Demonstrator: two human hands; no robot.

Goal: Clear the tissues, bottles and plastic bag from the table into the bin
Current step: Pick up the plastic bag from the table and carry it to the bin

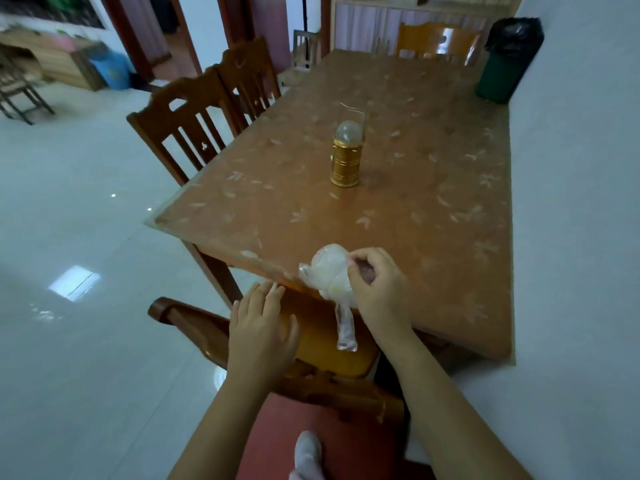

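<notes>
A clear, crumpled plastic bag (330,275) hangs over the near edge of the brown table (398,209), one strip dangling below the edge. My right hand (377,289) is pinched on the bag's right side. My left hand (261,327) is flat and spread against the table's near edge, above a chair back, holding nothing. The green bin (500,69) with a black liner stands at the table's far right corner, against the wall. I see no tissues or bottles on the table.
A gold lantern (346,157) stands mid-table. Wooden chairs (194,126) line the left side, another (438,43) is at the far end, and one (311,362) is right under my hands. A white wall borders the table's right side; glossy floor lies left.
</notes>
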